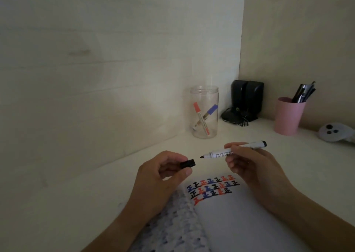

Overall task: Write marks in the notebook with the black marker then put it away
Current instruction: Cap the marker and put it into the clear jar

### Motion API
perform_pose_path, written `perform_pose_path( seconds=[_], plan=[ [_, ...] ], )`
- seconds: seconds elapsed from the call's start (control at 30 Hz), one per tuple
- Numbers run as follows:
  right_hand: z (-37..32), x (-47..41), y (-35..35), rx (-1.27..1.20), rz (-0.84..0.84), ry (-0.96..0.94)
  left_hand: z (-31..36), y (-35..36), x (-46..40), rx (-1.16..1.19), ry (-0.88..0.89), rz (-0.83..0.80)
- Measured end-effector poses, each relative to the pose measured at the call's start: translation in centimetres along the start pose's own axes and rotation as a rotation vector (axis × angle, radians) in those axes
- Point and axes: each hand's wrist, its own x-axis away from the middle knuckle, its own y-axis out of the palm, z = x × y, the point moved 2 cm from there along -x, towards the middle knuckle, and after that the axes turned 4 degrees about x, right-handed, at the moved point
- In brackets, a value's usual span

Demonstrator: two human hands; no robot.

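Note:
My right hand (249, 165) holds the black marker (217, 154) by its white barrel, with the bare black tip pointing left. My left hand (159, 175) pinches the marker's black cap (187, 163), its open end facing the tip a short gap away. Both are held above the desk. Below them lies the open notebook (240, 223), whose white page carries rows of black, red and blue marks (213, 188) near its top edge. Its left page looks speckled.
A clear jar (204, 121) with a red-capped and a blue-capped marker stands behind the hands near the wall. Black speakers (246, 100) sit in the corner. A pink cup (288, 117) of pens and a small grey plush (336, 132) are at the right.

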Motion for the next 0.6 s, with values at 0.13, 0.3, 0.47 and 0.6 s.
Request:
perform_pose_path(
  seconds=[0.13, 0.3, 0.47, 0.6],
  plan=[
    [-0.04, 0.25, 0.23, 0.020, -0.044, -0.009, 0.10, 0.00, 0.02, 0.011, 0.004, -0.006],
    [0.33, 0.49, 0.63, 0.050, -0.104, 0.005, 0.58, 0.01, 0.29, 0.058, 0.008, -0.029],
    [0.14, 0.56, 0.66, 0.049, -0.133, -0.008, 0.74, -0.07, 0.30, 0.083, 0.019, -0.033],
    [-0.04, 0.68, 0.77, 0.049, -0.134, -0.009, 0.66, -0.11, 0.26, 0.080, 0.015, -0.025]
  ],
)
